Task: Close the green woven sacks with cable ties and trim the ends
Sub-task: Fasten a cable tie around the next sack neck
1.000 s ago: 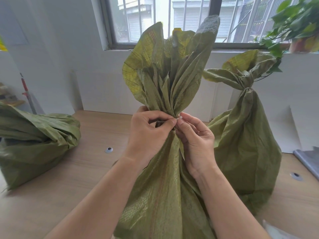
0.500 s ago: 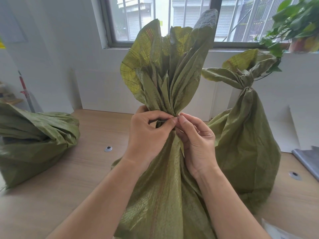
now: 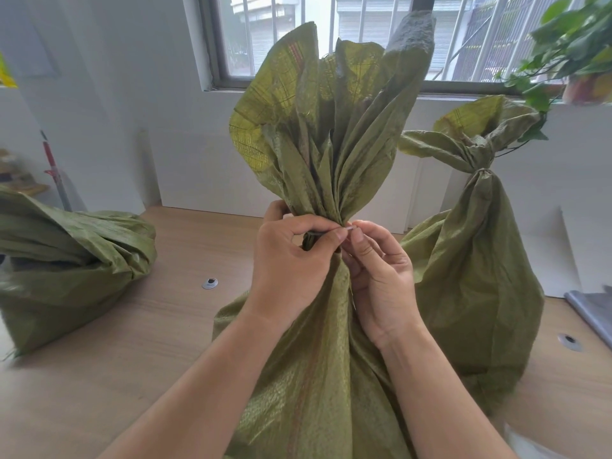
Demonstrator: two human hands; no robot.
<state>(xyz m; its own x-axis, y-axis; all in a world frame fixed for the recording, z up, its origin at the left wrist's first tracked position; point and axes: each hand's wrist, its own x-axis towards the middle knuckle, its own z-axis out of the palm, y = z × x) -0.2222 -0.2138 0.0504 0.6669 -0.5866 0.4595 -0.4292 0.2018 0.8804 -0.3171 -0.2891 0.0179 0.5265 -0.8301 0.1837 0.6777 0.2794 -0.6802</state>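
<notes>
Pale wood tabletop [image 3: 132,359] runs to a white wall under a barred window [image 3: 298,28], with a leafy plant [image 3: 569,44] on the sill at the right. Three green woven sacks stand on it. The middle sack [image 3: 314,376] is upright just before the person, its long axis vertical, its neck bunched and its open mouth fanning up toward the window. The left hand [image 3: 291,266] is curled round that neck, thumb and forefinger closed on the cable tie [image 3: 326,231]. The right hand [image 3: 381,276] pinches the tie's pale free end between thumb and forefinger. Half a second ago the two sets of fingertips were pressed together and hid the tie; now they have drawn slightly apart and a short stretch of strap shows between them. That suggests the tail is being pulled through to cinch the neck, so trimming is not yet due. The tie lies roughly level across the neck, its free end pointing to the person's right. The right sack [image 3: 473,276] stands cinched already, though what binds it is too small to tell. The left sack [image 3: 66,260] lies slumped on its side, mouth unclosed.
</notes>
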